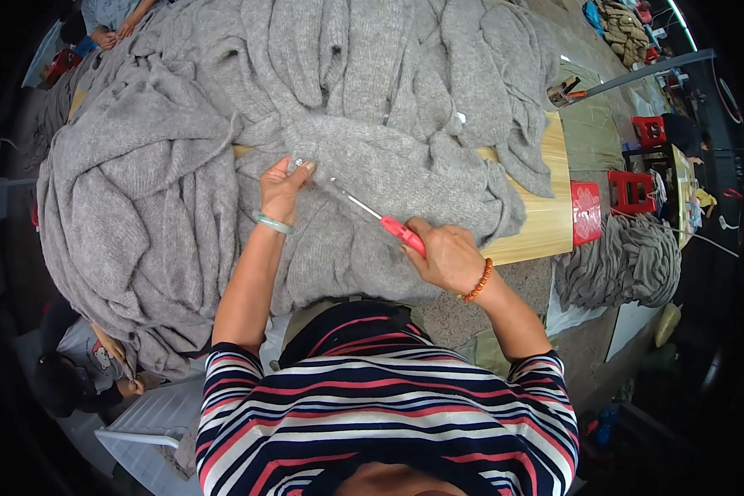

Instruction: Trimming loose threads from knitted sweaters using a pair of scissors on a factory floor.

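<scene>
Grey knitted fabric (pixel 372 157) lies in thick folds beneath both hands. My right hand (pixel 450 258) is closed round the pink-red handle of a tool (pixel 403 235). Its thin metal shaft slants up and left over the knit, with the tip short of my left fingers; the tip's exact shape is too small to tell. My left hand (pixel 283 194) is closed in a pinch just above the fabric. Something tiny and whitish shows at its thumb and fingertip, too small to name.
The knit is heaped across a wooden table (pixel 546 219). At right stand red stools (pixel 631 192) and a grey knit pile (pixel 624 260) on the floor. People's hands show at upper left (pixel 112 35) and lower left (pixel 131 387), beside a white plastic chair (pixel 153 413).
</scene>
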A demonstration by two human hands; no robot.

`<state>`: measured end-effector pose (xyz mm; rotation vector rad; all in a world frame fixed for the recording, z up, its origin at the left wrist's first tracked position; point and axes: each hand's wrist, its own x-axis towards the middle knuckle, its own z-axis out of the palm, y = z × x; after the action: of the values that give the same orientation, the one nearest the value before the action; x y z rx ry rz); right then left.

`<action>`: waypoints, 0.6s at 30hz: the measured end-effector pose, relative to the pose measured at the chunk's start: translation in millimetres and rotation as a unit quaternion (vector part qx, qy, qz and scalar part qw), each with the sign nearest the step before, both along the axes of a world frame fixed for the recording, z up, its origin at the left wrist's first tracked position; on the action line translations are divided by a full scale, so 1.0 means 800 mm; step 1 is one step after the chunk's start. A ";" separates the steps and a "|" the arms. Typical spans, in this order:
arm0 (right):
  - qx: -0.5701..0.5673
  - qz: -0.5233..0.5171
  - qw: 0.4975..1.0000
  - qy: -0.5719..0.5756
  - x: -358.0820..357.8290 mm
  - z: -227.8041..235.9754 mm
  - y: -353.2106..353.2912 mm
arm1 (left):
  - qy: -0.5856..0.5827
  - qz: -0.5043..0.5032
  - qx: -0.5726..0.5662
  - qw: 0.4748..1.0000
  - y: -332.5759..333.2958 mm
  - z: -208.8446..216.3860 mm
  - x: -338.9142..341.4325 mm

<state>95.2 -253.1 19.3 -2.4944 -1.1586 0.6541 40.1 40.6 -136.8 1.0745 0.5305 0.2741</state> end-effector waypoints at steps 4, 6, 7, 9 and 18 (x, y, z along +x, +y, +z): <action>-0.023 -0.017 0.999 0.044 -0.001 -0.004 -0.002 | -0.011 0.035 -0.034 0.999 -0.004 0.011 0.008; 0.029 -0.057 0.997 0.031 0.003 -0.006 -0.008 | 0.021 0.079 -0.175 0.981 -0.011 0.017 0.011; 0.029 -0.056 0.998 0.031 0.003 -0.007 -0.010 | 0.021 0.080 -0.175 0.981 -0.018 0.013 0.008; 0.046 -0.062 0.997 0.015 -0.001 -0.008 -0.015 | 0.069 0.017 -0.217 0.974 -0.038 0.000 -0.006; -0.050 -0.032 0.998 -0.024 -0.012 -0.011 -0.049 | 0.102 -0.052 -0.209 0.971 -0.042 0.010 -0.013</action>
<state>85.5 -292.7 10.4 -2.6323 -1.0828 0.6522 29.5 6.8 -128.6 0.7183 0.6783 -0.0439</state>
